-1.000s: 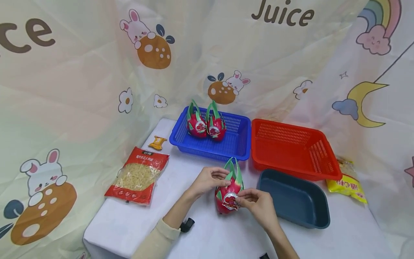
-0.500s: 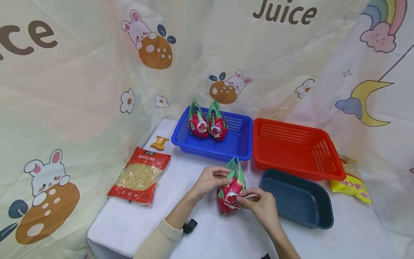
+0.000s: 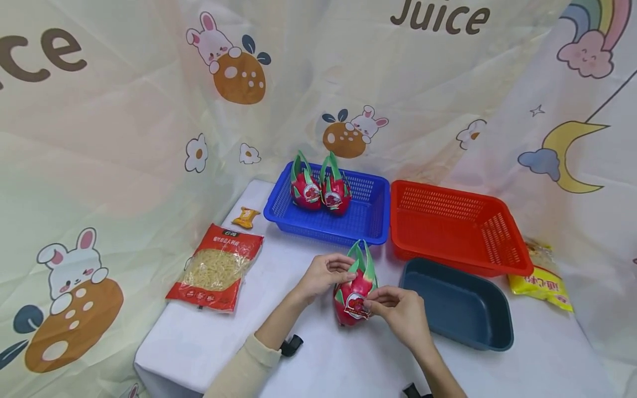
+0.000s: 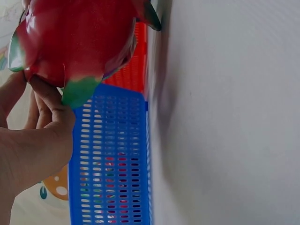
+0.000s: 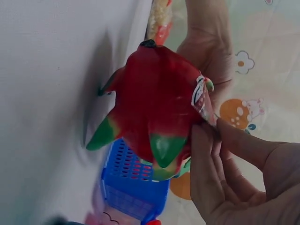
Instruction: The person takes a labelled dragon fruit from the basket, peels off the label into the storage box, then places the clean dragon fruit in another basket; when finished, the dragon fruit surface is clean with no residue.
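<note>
A red dragon fruit (image 3: 348, 287), plastic-looking with green leaf tips, stands on the white table between both hands. My left hand (image 3: 322, 276) grips its upper left side, thumb near the base of the leaves. On its front is a round red-and-white sticker (image 3: 355, 305). Thumb and fingers of my right hand (image 3: 402, 316) pinch the sticker's right edge. The right wrist view shows the sticker (image 5: 201, 99) nearly edge-on, with part of its rim standing off the skin. From the left wrist, the fruit's glossy red underside (image 4: 82, 40) fills the upper left.
Behind the hands, a blue basket (image 3: 325, 232) holds two more dragon fruits (image 3: 335, 194). Right of it stand a red basket (image 3: 448, 243) and a dark blue tray (image 3: 463, 304). A pasta bag (image 3: 214, 268) and small orange packet (image 3: 246, 218) lie left; a yellow bag (image 3: 541, 284) lies right.
The head view has shifted slightly, moving the whole scene a little to the right in it. Both hands keep nearly the same hold on the dragon fruit and its sticker.
</note>
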A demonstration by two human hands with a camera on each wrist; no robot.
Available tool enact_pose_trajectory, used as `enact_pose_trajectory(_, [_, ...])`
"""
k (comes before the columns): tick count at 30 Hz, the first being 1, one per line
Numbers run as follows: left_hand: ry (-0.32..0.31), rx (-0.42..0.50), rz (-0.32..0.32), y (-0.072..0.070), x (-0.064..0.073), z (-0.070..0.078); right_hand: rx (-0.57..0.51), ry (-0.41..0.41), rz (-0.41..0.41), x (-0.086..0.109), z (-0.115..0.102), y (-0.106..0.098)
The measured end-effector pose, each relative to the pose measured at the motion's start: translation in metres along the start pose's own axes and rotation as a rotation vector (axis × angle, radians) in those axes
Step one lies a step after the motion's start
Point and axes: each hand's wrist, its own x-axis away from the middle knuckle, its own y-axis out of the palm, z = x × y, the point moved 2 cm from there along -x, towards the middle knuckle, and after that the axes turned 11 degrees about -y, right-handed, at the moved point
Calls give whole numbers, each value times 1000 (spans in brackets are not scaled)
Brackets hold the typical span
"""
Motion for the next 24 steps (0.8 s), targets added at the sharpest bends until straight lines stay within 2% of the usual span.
enact_pose_trajectory(4, [-2, 3, -13, -4, 0, -1, -241, 81, -55, -4, 8, 1])
enact_pose_trajectory(7, [-2, 4, -14, -4, 0, -1, -343, 111, -90, -7, 13, -1])
enact_pose_trajectory(11, [-3, 10, -10, -3, -1, -1, -381, 110, -151, -11, 18, -4])
enact_pose_trajectory(15, [-14, 16, -32, -1, -1, -2, -404, 115, -204, -13, 22, -8])
enact_pose_trajectory(24, [-25, 40, -28, -4, -3, -3, -485, 144, -274, -19, 24, -7])
